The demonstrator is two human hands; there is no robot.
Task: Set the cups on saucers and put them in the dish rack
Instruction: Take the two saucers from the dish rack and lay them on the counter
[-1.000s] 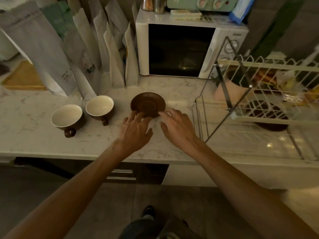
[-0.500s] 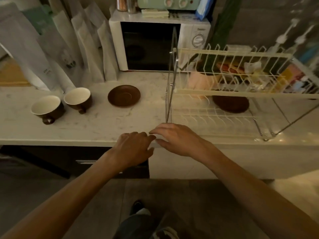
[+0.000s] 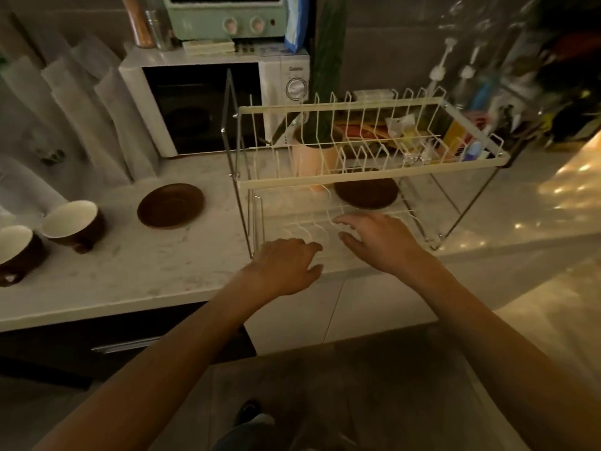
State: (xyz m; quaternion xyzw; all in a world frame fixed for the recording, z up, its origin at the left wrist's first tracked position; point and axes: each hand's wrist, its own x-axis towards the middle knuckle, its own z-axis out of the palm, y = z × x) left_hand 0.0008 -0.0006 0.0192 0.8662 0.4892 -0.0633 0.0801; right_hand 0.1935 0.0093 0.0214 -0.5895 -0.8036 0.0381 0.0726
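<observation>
I see both hands empty at the front of the dish rack: my left hand hangs over the surface edge with fingers loosely bent, my right hand spread over the lower tier's wires. One saucer lies on that lower tier, near its back. The other saucer sits left of the rack, and two cups stand further left, side by side.
</observation>
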